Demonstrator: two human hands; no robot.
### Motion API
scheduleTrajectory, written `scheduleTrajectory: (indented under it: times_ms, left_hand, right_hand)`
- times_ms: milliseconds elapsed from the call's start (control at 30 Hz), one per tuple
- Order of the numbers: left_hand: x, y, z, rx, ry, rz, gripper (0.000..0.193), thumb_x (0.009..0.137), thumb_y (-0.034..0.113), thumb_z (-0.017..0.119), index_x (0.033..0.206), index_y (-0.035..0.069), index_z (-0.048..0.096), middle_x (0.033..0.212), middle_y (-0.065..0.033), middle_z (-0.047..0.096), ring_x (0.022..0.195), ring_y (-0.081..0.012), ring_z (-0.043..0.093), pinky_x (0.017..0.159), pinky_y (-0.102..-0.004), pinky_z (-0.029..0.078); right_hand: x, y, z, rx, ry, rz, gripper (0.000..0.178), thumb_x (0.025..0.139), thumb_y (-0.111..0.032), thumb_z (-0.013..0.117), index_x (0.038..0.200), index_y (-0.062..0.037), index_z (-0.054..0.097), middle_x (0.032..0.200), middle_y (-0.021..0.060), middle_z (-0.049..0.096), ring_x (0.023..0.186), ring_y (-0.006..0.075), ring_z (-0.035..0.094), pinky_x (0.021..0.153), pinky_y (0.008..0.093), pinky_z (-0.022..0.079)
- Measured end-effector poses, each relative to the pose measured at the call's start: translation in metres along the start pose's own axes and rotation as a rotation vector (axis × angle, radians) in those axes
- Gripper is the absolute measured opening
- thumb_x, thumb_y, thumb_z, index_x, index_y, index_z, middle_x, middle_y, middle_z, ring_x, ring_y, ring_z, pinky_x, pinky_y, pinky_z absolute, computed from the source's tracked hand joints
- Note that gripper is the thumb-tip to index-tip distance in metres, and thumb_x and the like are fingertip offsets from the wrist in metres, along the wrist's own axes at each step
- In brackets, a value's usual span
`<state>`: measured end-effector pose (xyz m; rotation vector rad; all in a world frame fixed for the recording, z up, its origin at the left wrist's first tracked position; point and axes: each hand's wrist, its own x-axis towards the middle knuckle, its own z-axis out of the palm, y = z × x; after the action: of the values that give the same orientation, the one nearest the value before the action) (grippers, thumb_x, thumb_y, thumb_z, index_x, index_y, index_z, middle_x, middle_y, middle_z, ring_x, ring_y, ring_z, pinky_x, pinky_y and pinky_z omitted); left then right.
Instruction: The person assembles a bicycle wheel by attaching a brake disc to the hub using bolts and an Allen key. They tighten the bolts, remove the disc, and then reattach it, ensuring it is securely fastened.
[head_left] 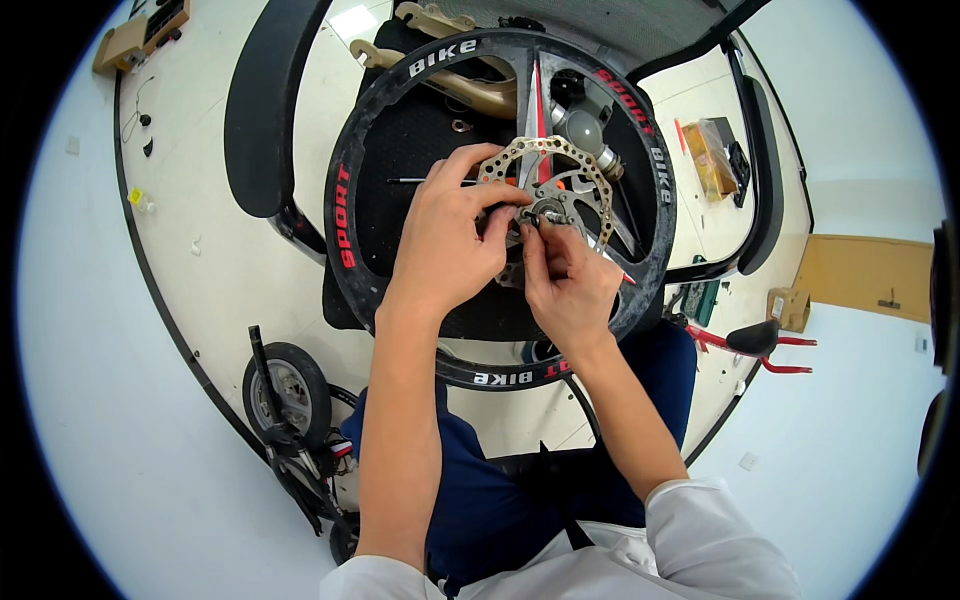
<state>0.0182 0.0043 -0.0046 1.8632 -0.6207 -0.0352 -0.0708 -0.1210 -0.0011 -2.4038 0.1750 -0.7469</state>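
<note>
At the centre of the frame, we see a spoked bicycle wheel [345,215] lying flat on a black chair seat [395,140], its perforated brake rotor [596,175] facing up. The left hand [455,230] curls over the rotor's left side, and the right hand [572,275] is nearly pinched closed at the hub [549,208]; we cannot tell what small part, if any, either one grips. We judge the wheel stiff and fairly heavy, best lifted by opposite sides of its rim. The thin rotor looks rigid yet bendable, its edge perhaps sharp, so we would favour its inner arms.
</note>
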Motion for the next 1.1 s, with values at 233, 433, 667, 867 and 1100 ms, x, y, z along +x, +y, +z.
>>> scheduleTrajectory:
  times_ms: [233, 433, 667, 867, 1100]
  left_hand:
    - [-0.002, 0.000, 0.000, 0.000, -0.029, -0.015, 0.023, 0.081, -0.001, 0.069, 0.099, 0.008, 0.080, 0.132, -0.0136, 0.060, 0.118, -0.0311, 0.063, 0.095, -0.0374, 0.054]
    - [-0.003, 0.000, 0.002, -0.014, -0.023, -0.030, 0.020, 0.079, 0.003, 0.071, 0.093, 0.013, 0.082, 0.128, -0.0114, 0.062, 0.114, -0.0325, 0.060, 0.099, -0.0427, 0.049]
    - [-0.003, 0.004, 0.002, 0.041, -0.059, 0.014, 0.024, 0.079, 0.005, 0.072, 0.099, 0.015, 0.082, 0.133, -0.0135, 0.059, 0.120, -0.0338, 0.056, 0.104, -0.0432, 0.045]
    - [-0.002, 0.003, -0.001, 0.030, -0.178, 0.002, 0.029, 0.075, 0.015, 0.082, 0.104, 0.016, 0.081, 0.146, -0.0164, 0.047, 0.135, -0.0354, 0.047, 0.113, -0.0431, 0.039]
    - [0.000, 0.010, 0.005, 0.040, -0.126, 0.004, 0.042, 0.061, 0.034, 0.093, 0.096, 0.013, 0.081, 0.137, -0.0161, 0.053, 0.126, -0.0365, 0.052, 0.106, -0.0444, 0.044]
  right_hand:
    - [0.002, 0.013, -0.005, -0.055, -0.054, -0.158, 0.014, 0.086, -0.001, 0.077, 0.095, -0.0007, 0.066, 0.060, 0.0059, 0.062, 0.043, 0.0125, 0.059, 0.042, 0.0247, 0.042]
    - [0.006, 0.017, -0.014, -0.100, -0.160, -0.231, 0.017, 0.085, 0.001, 0.073, 0.099, 0.0047, 0.062, 0.070, 0.0144, 0.065, 0.057, 0.0280, 0.067, 0.050, 0.0377, 0.052]
    - [0.006, 0.019, -0.018, -0.094, -0.175, -0.146, 0.016, 0.084, -0.002, 0.075, 0.096, -0.0012, 0.063, 0.062, 0.0059, 0.061, 0.047, 0.0179, 0.059, 0.046, 0.0309, 0.046]
    - [-0.014, -0.006, -0.019, 0.024, -0.092, 0.163, 0.027, 0.083, -0.003, 0.074, 0.109, -0.0009, 0.066, 0.074, 0.0090, 0.064, 0.056, 0.0190, 0.061, 0.054, 0.0295, 0.049]
    - [-0.055, 0.000, -0.022, 0.142, 0.410, 0.331, 0.047, 0.090, -0.016, 0.062, 0.132, 0.0038, 0.054, 0.129, 0.0177, 0.056, 0.110, 0.0282, 0.055, 0.090, 0.0370, 0.044]
